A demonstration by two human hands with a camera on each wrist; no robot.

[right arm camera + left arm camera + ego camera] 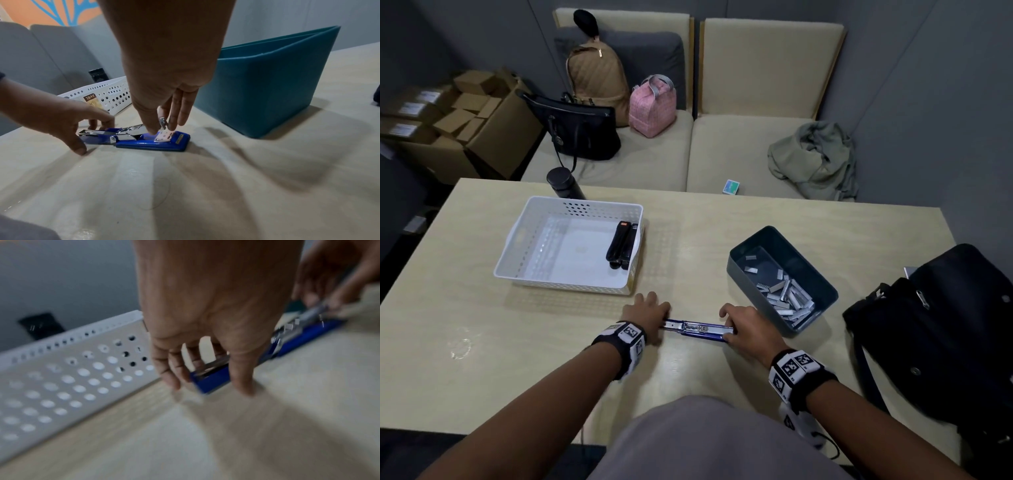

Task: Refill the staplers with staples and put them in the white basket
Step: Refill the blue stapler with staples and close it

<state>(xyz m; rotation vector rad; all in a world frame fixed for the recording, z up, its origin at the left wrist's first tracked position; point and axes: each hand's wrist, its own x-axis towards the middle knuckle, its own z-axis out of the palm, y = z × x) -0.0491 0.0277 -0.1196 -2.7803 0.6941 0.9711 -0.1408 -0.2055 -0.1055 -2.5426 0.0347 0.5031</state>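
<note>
A blue stapler lies swung open flat on the table near its front edge, with its metal magazine facing up. My left hand grips its left end, thumb on one side and fingers on the other. My right hand is over the stapler's right end and pinches a short silver staple strip just above the blue base. The white basket stands at the back left and holds a black stapler. A dark teal bin beside my right hand holds several loose staple strips.
A black bag lies at the table's right edge. A black bottle stands behind the basket. A sofa with bags and a crumpled cloth runs beyond the table's far edge. Bare tabletop stretches between the basket and the bin.
</note>
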